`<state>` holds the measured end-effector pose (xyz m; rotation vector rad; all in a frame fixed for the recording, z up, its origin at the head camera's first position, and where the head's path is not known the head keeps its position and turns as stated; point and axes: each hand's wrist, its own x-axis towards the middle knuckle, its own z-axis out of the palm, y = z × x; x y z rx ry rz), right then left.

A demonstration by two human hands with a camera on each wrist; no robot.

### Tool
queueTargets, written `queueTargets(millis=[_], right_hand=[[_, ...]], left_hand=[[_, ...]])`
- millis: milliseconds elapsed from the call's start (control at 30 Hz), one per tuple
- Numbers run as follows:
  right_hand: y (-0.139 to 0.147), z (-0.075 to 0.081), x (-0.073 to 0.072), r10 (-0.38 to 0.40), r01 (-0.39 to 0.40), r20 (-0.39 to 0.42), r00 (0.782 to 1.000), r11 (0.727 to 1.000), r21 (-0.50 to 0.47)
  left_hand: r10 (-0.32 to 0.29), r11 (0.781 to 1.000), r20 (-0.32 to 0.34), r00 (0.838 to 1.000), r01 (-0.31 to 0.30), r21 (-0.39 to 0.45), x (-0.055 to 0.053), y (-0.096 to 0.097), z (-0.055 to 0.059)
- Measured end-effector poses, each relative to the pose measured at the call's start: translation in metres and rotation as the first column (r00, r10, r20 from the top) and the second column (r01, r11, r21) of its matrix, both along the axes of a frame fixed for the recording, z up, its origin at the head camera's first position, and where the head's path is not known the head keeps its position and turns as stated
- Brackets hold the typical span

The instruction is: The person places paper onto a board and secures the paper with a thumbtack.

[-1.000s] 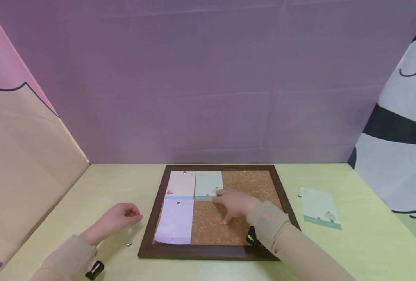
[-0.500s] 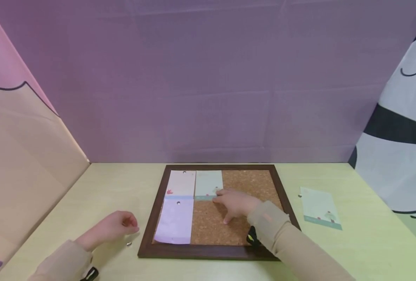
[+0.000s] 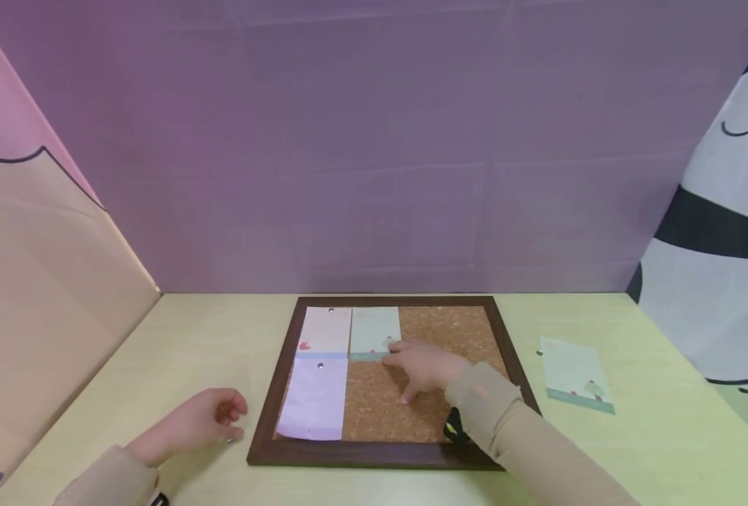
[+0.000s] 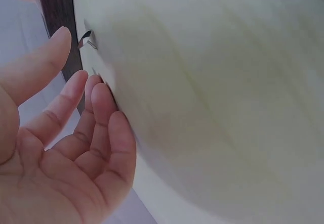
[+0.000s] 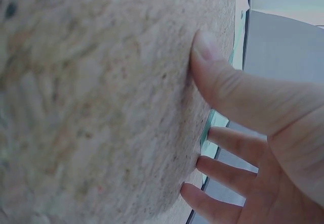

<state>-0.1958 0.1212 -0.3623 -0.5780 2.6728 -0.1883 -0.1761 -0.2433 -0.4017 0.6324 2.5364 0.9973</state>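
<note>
My left hand [image 3: 199, 422] is low over the table left of the board, its thumb and fingers apart. A small silver thumbtack [image 4: 88, 39] lies on the table just beyond the fingertips, mostly hidden by the hand in the head view. My right hand [image 3: 427, 365] rests on the framed corkboard [image 3: 380, 407], fingers outstretched. Its fingertips press the lower right corner of a pale green note sheet [image 3: 374, 330], and the thumb [image 5: 210, 52] touches bare cork. Left of that sheet a pink sheet [image 3: 326, 330] and, below it, a purple sheet [image 3: 313, 400] each carry a silver tack.
Right of the board lies another pale green sheet [image 3: 577, 372], with a small silver tack [image 3: 539, 353] at its left edge. The board's dark wooden frame [image 3: 374, 456] stands between my left hand and the cork. A purple cloth [image 3: 374, 154] closes off the table's back.
My left hand has moved down toward me to the tack on the table, and its thumb and fingers have spread apart. The right hand has stayed in place on the green sheet.
</note>
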Motion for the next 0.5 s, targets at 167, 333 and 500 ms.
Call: queueTargets(millis=[167,333,500], right_hand=[[0.0004,0.0006,0.0009,0.003,-0.003,-0.003,1.0,1.0,-0.001],[0.0007,0.0007,0.001,0.005,-0.005,-0.008,1.0,1.0,-0.002],[0.0013,-0.0011,0.0,0.004,-0.004,-0.012,1.0,1.0,-0.006]], left_hand=[[-0.037,0.999,-0.016,0.999,0.037,0.008,-0.0008,-0.0002,-0.0013],[-0.036,0.999,-0.056,0.998,0.035,-0.024,-0.0004,-0.0006,-0.0018],[-0.005,0.998,-0.072,0.997,0.001,-0.058,0.0028,-0.0016,-0.0005]])
